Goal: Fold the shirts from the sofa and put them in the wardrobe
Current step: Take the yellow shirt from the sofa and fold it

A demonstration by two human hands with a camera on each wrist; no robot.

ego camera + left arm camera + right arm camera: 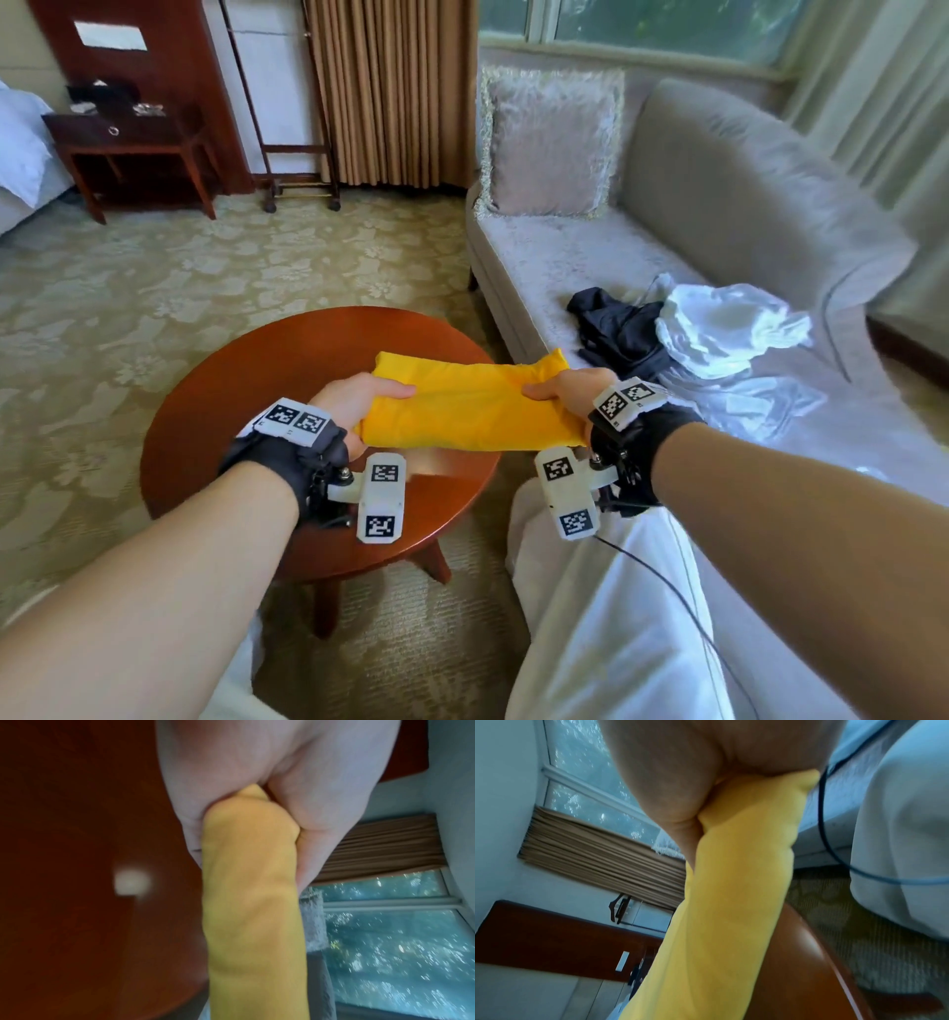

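A folded yellow shirt is held flat just above the round wooden table. My left hand grips its left end, thumb on top. My right hand grips its right end the same way. The left wrist view shows the yellow shirt pinched between thumb and fingers of the left hand. The right wrist view shows the same yellow shirt clamped in the right hand. A black garment and a white garment lie crumpled on the grey sofa.
A fringed cushion leans at the sofa's far end. A dark wooden side table and a wheeled rack stand by the brown curtain. Patterned carpet lies open to the left. My white-trousered leg is beside the table.
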